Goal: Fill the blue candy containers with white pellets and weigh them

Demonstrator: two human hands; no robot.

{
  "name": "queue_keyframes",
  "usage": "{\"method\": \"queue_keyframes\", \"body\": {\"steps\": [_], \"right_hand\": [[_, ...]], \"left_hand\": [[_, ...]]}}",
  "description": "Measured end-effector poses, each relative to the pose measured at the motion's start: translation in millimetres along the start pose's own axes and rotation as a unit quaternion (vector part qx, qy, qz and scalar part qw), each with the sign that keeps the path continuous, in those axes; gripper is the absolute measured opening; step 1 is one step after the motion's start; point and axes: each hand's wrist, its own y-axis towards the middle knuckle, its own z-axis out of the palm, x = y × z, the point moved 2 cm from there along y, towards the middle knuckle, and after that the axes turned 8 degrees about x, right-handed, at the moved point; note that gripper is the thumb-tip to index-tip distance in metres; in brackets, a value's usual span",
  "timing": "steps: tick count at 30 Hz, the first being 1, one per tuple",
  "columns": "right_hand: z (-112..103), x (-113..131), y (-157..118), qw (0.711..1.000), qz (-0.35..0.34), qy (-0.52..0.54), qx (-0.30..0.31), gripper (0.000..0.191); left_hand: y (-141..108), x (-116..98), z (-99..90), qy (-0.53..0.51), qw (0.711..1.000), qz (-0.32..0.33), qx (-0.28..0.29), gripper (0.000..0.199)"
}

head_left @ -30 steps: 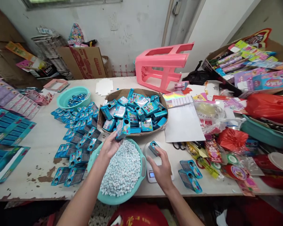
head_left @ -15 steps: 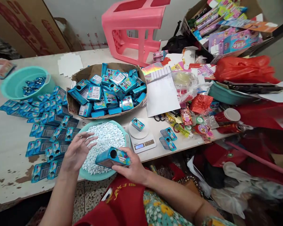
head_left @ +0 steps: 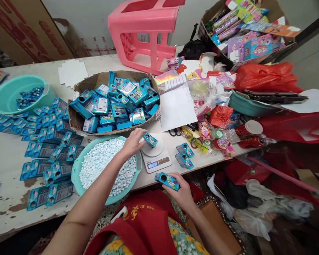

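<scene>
The left hand (head_left: 135, 142) reaches across a turquoise basin (head_left: 76, 173) of small pale pellets (head_left: 106, 161), its fingers bent and close together at the hole end of a blue box (head_left: 151, 140) standing on the round plate of a white scale (head_left: 158, 164); whether they pinch a pellet or touch the box itself, I cannot tell. The right hand (head_left: 183, 191) is closed around another blue box, the held box (head_left: 170, 181), by its right end — its top face, with a dark round hole, turned up, near the front edge of the worktop (head_left: 5, 171) and just in front of the scale. The scale's display is lit, though its digits are too small to read. Right of the scale, a pair of similar boxes (head_left: 184, 156) sits side by side; left of the basin, many more boxes (head_left: 55, 173) are set out in loose rows, their holed faces showing. Behind the basin, a low cardboard carton (head_left: 91, 81) is heaped with jumbled blue boxes (head_left: 119, 102), and at far left a second basin (head_left: 2, 97) holds shiny blue pieces (head_left: 29, 98). A white sheet (head_left: 178, 109) lies right of the carton, with scissors (head_left: 175, 132) near its lower edge — and a pink stool (head_left: 142, 23) rests on its side farther back.
</scene>
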Motion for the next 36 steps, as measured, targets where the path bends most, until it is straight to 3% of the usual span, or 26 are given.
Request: {"method": "queue_keyframes", "body": {"steps": [4, 9, 17, 23, 26, 31, 36], "right_hand": [[4, -34, -1, 0.997, 0.003, -0.066, 0.027, 0.025], [1, -71, 4, 0.992, -0.013, -0.117, -0.034, 0.028], [9, -74, 17, 0.950, -0.021, -0.304, -0.071, 0.064], [21, -75, 21, 0.928, -0.062, -0.365, -0.032, 0.043], [19, -74, 20, 0.917, -0.067, -0.392, -0.015, 0.044], [11, -49, 15, 0.913, -0.081, -0.396, -0.051, 0.062], [24, 29, 43, 0.971, -0.140, -0.183, -0.062, 0.075]], "left_hand": [[22, 9, 22.1, 0.028, 0.998, 0.021, 0.060, 0.040], [24, 20, 29.9, 0.030, 0.999, -0.005, 0.020, 0.030], [-31, -2, 5.0, -0.087, 0.993, 0.003, -0.083, 0.034], [-77, -16, -4.5, -0.197, 0.972, -0.037, -0.119, 0.034], [-93, -14, -7.4, -0.243, 0.958, -0.062, -0.142, 0.033], [-110, -11, -13.9, -0.270, 0.944, -0.096, -0.162, 0.032], [-122, -16, -9.9, -0.340, 0.927, -0.080, -0.134, 0.034]]}}
